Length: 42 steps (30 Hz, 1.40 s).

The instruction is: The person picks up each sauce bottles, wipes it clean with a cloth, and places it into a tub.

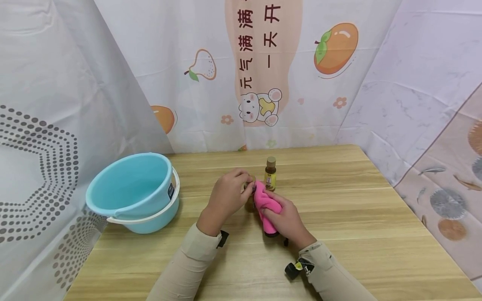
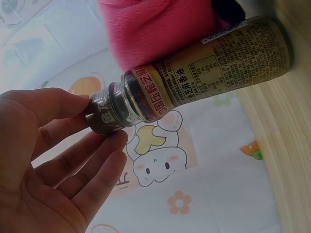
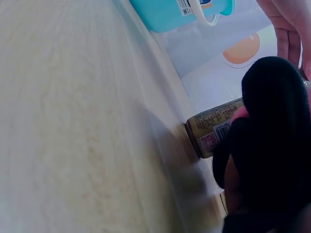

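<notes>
The left hand pinches the cap of a bottle right of the blue bucket and left of a farther bottle, while the right hand grips a pink cloth just beside it.

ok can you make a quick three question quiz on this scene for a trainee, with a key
1. Which of the two hands holds the pink fleecy item?
2. True or false: in the head view, the light blue bucket stands left of the yellow-labelled bottle.
3. Fill the gap: the left hand pinches the ____ of the sesame oil bottle.

Key: 1. The right hand. 2. True. 3. Cap.
</notes>
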Motion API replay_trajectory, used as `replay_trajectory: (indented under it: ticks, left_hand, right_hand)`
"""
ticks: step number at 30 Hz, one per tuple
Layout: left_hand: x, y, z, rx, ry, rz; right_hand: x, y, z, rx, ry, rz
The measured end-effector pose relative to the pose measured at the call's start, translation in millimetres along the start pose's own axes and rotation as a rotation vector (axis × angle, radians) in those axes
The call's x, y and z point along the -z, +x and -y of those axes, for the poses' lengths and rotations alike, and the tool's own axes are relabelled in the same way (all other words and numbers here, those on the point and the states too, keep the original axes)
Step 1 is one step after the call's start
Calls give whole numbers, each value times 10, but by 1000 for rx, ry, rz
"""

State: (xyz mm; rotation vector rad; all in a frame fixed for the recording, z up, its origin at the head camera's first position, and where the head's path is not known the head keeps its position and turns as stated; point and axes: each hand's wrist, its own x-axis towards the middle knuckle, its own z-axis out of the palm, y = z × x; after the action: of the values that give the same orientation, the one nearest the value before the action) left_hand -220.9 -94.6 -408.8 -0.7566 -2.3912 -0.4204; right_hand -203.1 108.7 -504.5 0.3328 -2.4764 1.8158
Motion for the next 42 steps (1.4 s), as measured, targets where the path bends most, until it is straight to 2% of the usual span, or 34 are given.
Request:
replay_trajectory:
  ticks: [8,12,19,26,33,42]
  left_hand:
    - [-4,-8,5,18,-5,2]
    - [-5,-6,0,28,-3,-3]
    - [-11,8,-11,52,-14,-52]
    - [-29,0,-11,37,-9,-14]
    - [-6,7,-17,27,-2,3]
    - [-8,8,7,-23,-15,-17]
  right_hand:
    - [5,-8,5,-87,-71,25]
    - [0,-9,-6,-98,-101,25]
    - [-2,-2,-17,-101,-120,17]
    - [-12,2,-28,-101,-115,12]
    - [-13,-9,14,-52,-56,-25]
    - [-11,-19,7,105,88,-58]
